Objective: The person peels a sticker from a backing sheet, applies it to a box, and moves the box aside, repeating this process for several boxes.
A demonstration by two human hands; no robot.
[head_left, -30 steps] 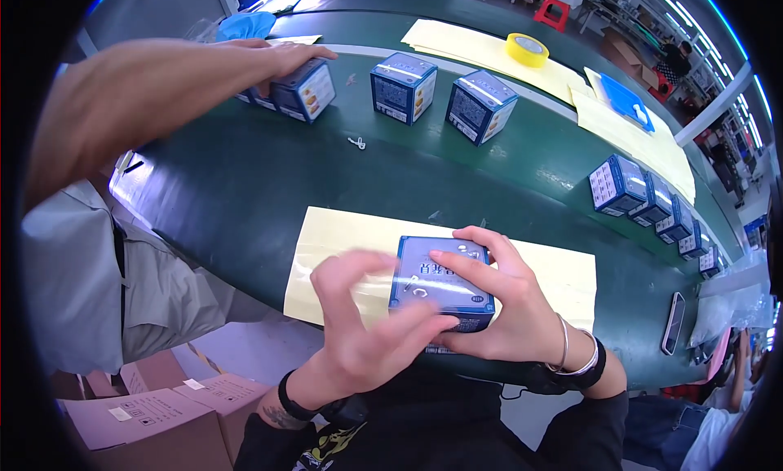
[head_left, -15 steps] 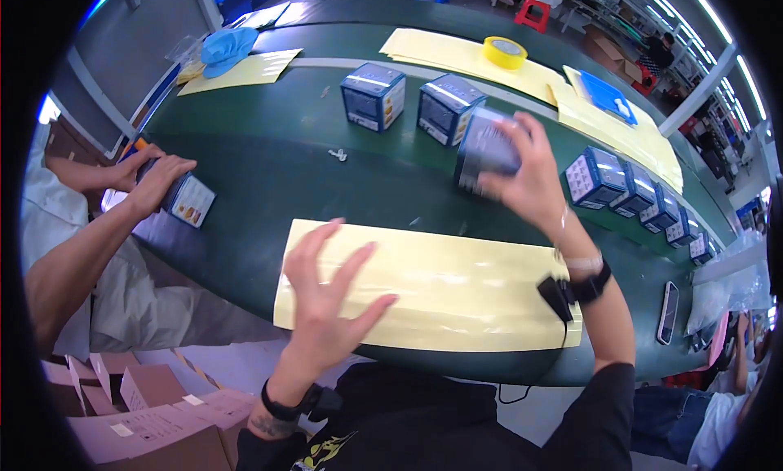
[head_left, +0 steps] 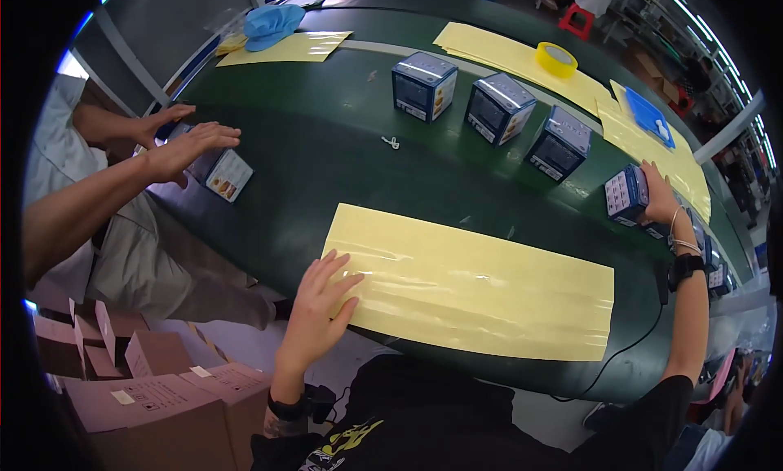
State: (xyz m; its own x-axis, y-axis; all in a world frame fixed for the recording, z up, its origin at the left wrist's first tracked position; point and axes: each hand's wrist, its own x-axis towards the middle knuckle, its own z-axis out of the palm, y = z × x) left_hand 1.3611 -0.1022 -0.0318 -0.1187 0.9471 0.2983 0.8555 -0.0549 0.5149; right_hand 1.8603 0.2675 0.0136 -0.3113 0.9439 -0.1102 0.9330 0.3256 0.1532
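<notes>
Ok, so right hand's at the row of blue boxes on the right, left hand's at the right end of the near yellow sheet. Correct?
One slip: the left hand is at the left end of the near yellow sheet, per the head view. The right hand is at the row of blue boxes, as you say.

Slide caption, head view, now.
Right hand at a blue box, left hand over the left end of a yellow sheet on a green tabletop.

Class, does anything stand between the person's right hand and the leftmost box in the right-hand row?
Nothing visible does: the right hand rests against that blue box, with no other box between them.
</notes>
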